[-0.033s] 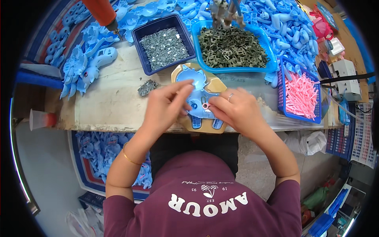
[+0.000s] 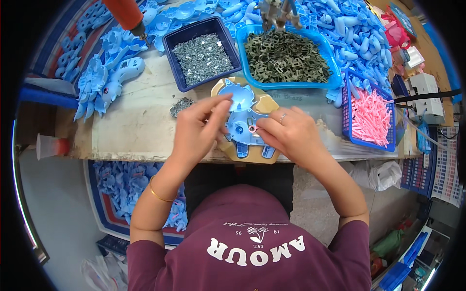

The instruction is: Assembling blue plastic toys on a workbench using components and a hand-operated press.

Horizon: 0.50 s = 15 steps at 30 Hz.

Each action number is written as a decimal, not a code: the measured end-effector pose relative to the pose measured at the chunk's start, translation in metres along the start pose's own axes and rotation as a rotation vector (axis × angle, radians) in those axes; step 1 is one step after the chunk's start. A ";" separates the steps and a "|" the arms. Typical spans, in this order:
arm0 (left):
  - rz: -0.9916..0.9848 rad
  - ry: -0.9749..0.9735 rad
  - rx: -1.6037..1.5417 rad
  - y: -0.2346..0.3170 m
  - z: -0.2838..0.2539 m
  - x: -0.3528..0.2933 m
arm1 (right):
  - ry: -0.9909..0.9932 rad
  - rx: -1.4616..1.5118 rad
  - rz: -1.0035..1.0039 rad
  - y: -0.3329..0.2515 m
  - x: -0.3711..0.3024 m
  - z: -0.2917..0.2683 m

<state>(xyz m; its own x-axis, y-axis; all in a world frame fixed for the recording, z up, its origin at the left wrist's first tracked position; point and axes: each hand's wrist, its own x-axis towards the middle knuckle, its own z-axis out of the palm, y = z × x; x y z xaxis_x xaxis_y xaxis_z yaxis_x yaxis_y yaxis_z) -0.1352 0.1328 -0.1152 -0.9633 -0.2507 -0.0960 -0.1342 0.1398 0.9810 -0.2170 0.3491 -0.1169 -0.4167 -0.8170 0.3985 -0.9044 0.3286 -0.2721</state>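
Observation:
A blue plastic toy shell [image 2: 240, 122], its hollow inside facing up, lies in a tan jig [image 2: 266, 103] at the table's front edge. My right hand [image 2: 291, 130] is closed at the shell's right side, pinching a small pink plastic piece [image 2: 257, 130]. The round ringed end of that piece sits over the shell's middle. To the left, my left hand [image 2: 196, 128] hovers by the shell's upper left. Its thumb and index finger come together at the tips; whatever is between them is too small to make out.
Beyond the jig stand a dark blue bin [image 2: 180, 83] of small metal parts and a light blue basin [image 2: 291, 86] of dark flat pieces. Pink pieces fill a blue basket [image 2: 345, 114] at right. An orange power screwdriver [image 2: 125, 14] and a metal tool head [image 2: 276, 17] hang overhead.
My left hand shifts slightly left, away from the shell, and its fingertips draw closer together. The right hand stays in place on the pink piece.

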 end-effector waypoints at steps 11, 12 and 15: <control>0.584 0.145 0.540 -0.021 -0.013 -0.007 | -0.095 -0.025 0.026 -0.006 0.005 0.032; 0.654 0.092 0.598 -0.022 -0.014 -0.008 | -0.097 -0.026 0.028 -0.005 0.007 0.030; 0.783 -0.058 0.739 -0.026 -0.012 -0.012 | -0.193 0.013 0.041 -0.003 0.013 0.026</control>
<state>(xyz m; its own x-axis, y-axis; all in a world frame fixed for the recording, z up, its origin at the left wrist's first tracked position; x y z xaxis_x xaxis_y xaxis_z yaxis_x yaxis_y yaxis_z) -0.1173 0.1206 -0.1374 -0.8493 0.2032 0.4872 0.4361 0.7902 0.4306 -0.2173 0.3251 -0.1334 -0.4265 -0.8793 0.2120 -0.8854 0.3580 -0.2965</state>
